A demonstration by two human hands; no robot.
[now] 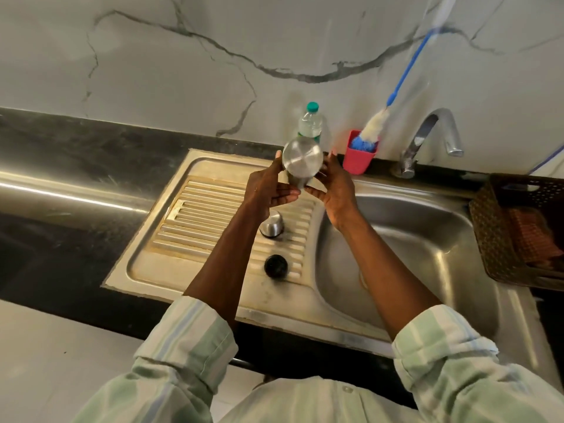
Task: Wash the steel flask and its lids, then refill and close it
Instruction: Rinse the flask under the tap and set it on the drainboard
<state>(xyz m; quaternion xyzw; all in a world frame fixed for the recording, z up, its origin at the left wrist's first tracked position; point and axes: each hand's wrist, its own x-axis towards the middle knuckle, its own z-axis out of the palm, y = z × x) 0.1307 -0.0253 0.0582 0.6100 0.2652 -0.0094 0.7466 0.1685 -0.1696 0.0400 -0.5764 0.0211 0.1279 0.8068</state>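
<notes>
Over the ribbed steel draining board (195, 209), I am holding the shiny round steel flask (301, 161) upside down, my left hand (268, 190) and right hand (332, 184) wrapping its sides because it looks hard, smooth and probably slippery.

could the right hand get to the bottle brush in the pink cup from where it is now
Probably yes. The right hand is just left of the pink cup, nothing stands between them, and the bottle brush handle sticks up free. It must first let go of the steel flask.

Relative to the sink (406, 239): one steel flask (300, 161), two lids (271, 228) (276, 266) on its drainboard, one plastic bottle (310, 122), one red cup (358, 157), one brush (374, 125), one tap (427, 138), one basket (488, 227).
</notes>
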